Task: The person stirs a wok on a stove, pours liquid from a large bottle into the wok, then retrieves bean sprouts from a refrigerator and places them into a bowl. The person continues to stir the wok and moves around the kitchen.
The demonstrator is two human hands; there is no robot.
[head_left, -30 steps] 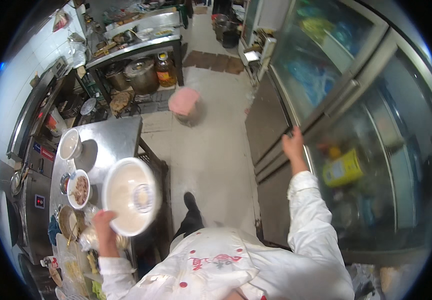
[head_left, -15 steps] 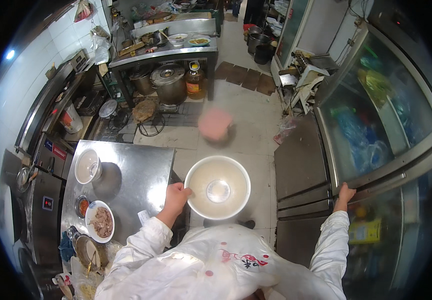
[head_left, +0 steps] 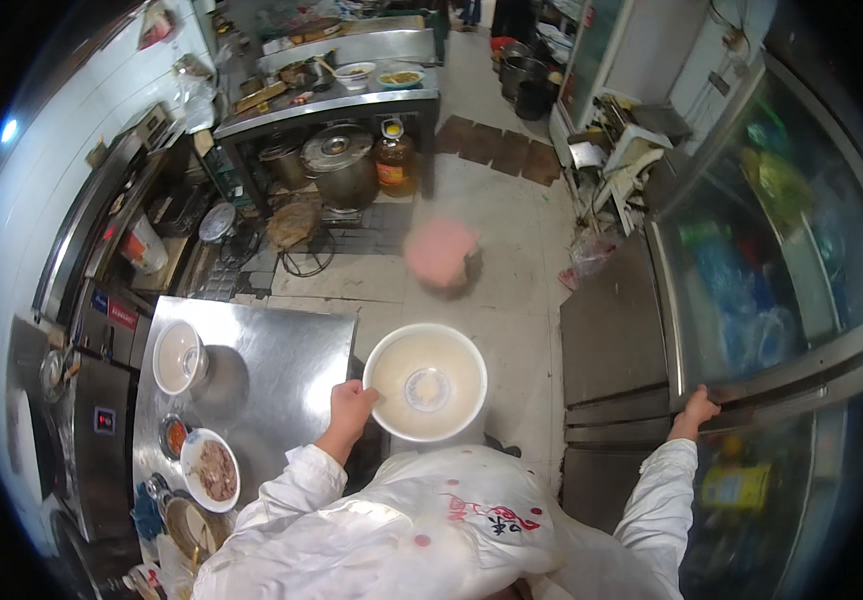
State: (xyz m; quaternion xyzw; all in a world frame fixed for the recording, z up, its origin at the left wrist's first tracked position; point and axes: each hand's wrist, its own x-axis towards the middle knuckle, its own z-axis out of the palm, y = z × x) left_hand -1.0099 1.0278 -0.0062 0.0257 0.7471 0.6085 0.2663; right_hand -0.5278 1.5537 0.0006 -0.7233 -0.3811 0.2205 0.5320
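Observation:
My left hand (head_left: 354,412) grips the rim of a large white bowl (head_left: 462,385) with thumb and fingers, holding it level in front of my apron. A little whitish matter lies in the bottom of the bowl; what it is I cannot make out. Out to the right, the fingers of my right hand (head_left: 696,412) are curled over the lower corner of a glass fridge door (head_left: 667,330). Filled plastic bags (head_left: 737,290) show through the glass.
A steel table (head_left: 282,350) on my left bears a second white bowl (head_left: 180,357), a small dish of red food (head_left: 174,436) and a bowl of meat (head_left: 214,470). A pink, blurred object (head_left: 440,252) is ahead. Pots (head_left: 339,165) stand beneath the far counter.
The view has shifted slightly. The bowl has moved a little left relative to my apron, still in my left hand. My right hand stays at the fridge door, whose edge now appears at a slightly different angle.

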